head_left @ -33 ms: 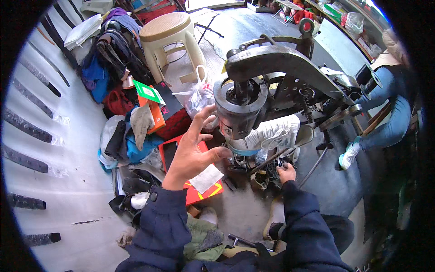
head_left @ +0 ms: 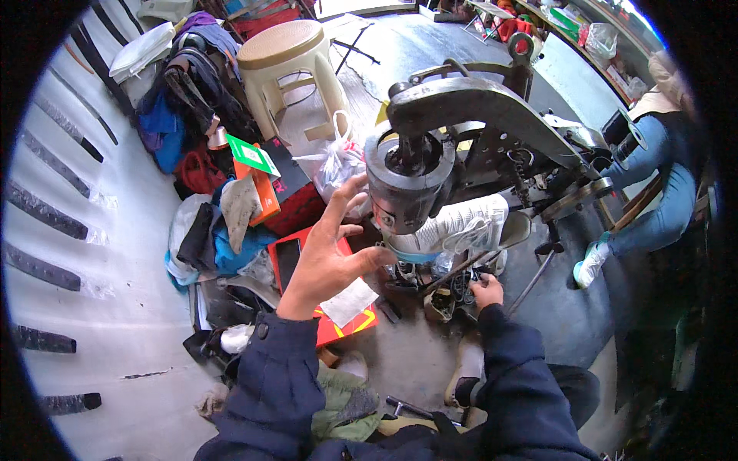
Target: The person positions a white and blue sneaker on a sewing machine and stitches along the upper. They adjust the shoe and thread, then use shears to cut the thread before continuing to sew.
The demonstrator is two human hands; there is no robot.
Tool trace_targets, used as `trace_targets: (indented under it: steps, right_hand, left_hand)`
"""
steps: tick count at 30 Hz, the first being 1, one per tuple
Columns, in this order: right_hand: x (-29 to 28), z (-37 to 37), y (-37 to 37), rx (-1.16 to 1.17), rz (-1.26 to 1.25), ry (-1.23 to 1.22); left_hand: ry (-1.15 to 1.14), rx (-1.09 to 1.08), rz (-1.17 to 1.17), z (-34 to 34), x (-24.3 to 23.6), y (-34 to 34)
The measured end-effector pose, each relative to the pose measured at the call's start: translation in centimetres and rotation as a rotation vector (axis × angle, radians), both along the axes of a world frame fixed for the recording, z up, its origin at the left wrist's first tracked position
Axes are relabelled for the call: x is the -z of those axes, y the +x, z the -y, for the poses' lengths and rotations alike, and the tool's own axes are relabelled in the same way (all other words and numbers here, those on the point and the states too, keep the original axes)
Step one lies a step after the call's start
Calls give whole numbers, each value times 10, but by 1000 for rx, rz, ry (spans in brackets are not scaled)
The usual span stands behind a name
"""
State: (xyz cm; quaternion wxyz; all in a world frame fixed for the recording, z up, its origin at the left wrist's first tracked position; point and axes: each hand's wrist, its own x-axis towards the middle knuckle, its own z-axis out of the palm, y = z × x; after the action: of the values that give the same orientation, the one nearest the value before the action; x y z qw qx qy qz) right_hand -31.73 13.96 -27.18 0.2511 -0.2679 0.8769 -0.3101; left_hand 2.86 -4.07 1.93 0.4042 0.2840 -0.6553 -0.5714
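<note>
A black cast-metal shoe sewing machine (head_left: 477,104) stands before me, its round head (head_left: 411,173) over a white knit sneaker (head_left: 461,227) with loose laces and a light blue edge at the sole. My left hand (head_left: 327,257) is raised just left of that head, fingers spread and thumb pointing toward the sneaker; nothing is in it. Lower down, to the right, my right hand (head_left: 487,292) has its fingers curled closed beside dark parts under the sneaker. What it grips, if anything, I cannot make out.
Left of my hand lies a red box (head_left: 350,326) with paper on it. Bags and cloths (head_left: 204,238) pile up behind. A beige stool (head_left: 280,46) stands at the back. On the right sits another person in jeans (head_left: 661,200). A T-shaped tool (head_left: 411,407) lies near my feet.
</note>
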Motion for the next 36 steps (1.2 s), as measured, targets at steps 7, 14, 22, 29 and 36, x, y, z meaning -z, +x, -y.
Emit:
trace_targets:
  steps: [7,14,22,29,36]
  right_hand:
    - [-161,15,-81,-317,151,60]
    - [-250,5,-110,-376,-442,-52]
    - [-252,30,-98,-285,-534,22]
    - [-249,34,-116,-320,-598,189]
    - [-209,43,-128,-351,-421,47]
  left_hand:
    - [-88,45,155,6,-3,-24]
    - [-225,-75,7,-3,0,-31]
    - [-179,-56,14,-5,-11,-44]
    - [-423,-312,252,-26,-1,-32]
    - [-336,-174,335,-28,22,-27]
